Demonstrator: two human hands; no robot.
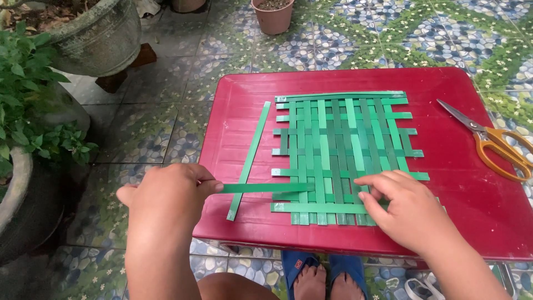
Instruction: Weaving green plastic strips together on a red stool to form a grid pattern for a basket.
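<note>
left hand (166,194) pinches green strip (261,188); right hand (408,208), fingers loosely spread, presses woven mat (341,150).

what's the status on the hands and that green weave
Left hand pinching a green strip, fed sideways into the woven mat. Right hand pressing mat's lower edge. Loose strip and scissors lie clear.

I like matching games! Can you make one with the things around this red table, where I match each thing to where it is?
Things:
1. scissors with orange handles
2. loose green paper strip lying slantwise
3. small pink plastic flowerpot
4. pair of blue sandals

Places:
A. on the tiled floor beyond the red plastic table
B. on the table, right of the woven green paper mat
C. under the table's near edge, on the feet
D. on the table, left of the mat

Pairs: 1-B, 2-D, 3-A, 4-C
</note>
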